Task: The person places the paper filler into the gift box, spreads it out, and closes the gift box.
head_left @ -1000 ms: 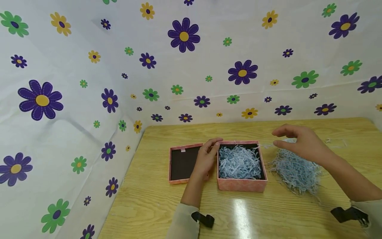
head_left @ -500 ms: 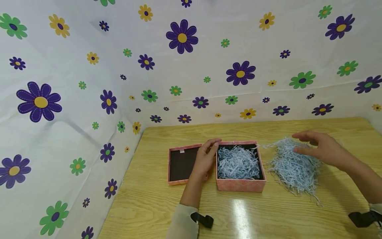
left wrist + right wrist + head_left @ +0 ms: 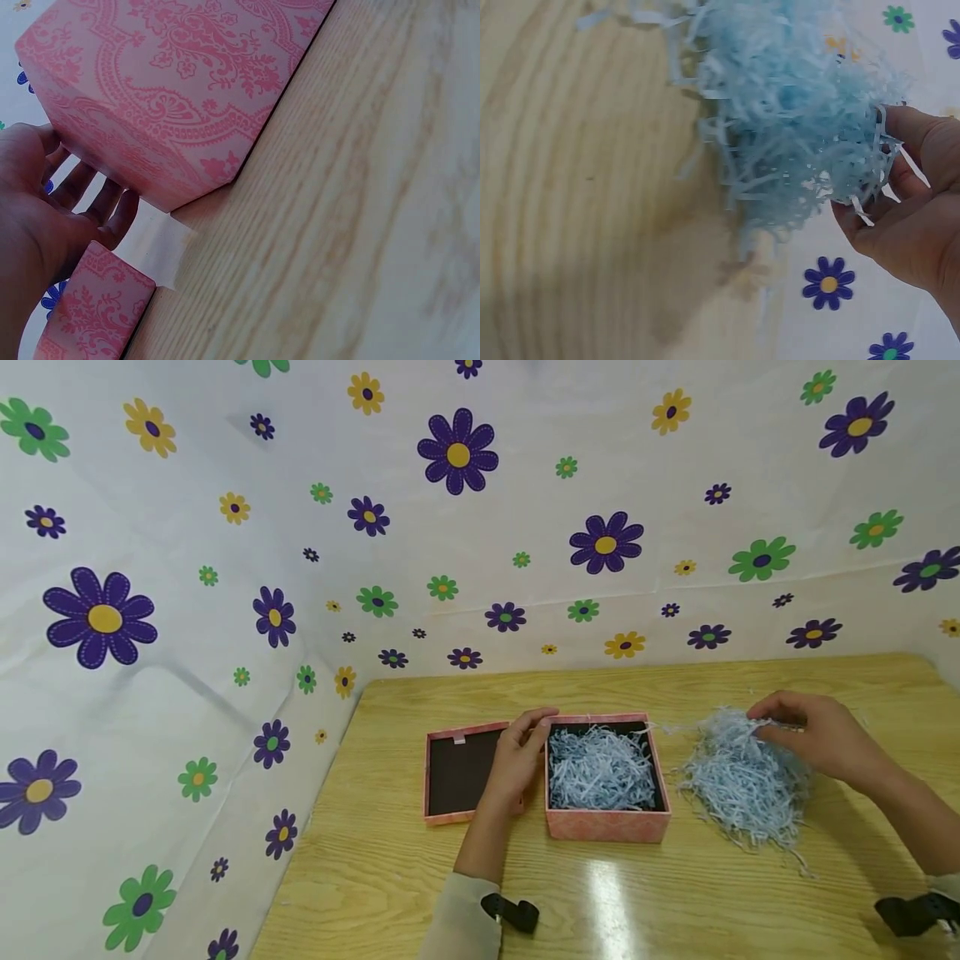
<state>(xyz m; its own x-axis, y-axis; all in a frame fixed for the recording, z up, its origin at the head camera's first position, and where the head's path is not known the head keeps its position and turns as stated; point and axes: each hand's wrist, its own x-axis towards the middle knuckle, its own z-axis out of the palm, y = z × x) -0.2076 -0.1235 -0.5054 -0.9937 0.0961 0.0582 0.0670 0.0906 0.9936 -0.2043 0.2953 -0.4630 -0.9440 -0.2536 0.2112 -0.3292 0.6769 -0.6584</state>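
A pink patterned box stands upright on the table, its black inside filled with light blue shredded paper. My left hand holds its back left corner, fingers reaching round toward the far side. In the left wrist view that hand lies along the box's side wall, some fingertips hidden behind it. To the right, a loose heap of the same shredded paper rests on the wood. My right hand pinches the top of this heap; strands of shredded paper show between thumb and fingers in the right wrist view.
The box's lid, black inside up with a small light tab, lies left of the box, partly behind my left forearm. A flower-patterned sheet hangs behind and left of the wooden table. Stray paper strands trail between heap and box.
My right hand has moved right, away from the box side of the heap, and its thumb and fingers have closed on the shredded paper. The left hand stays at the box.
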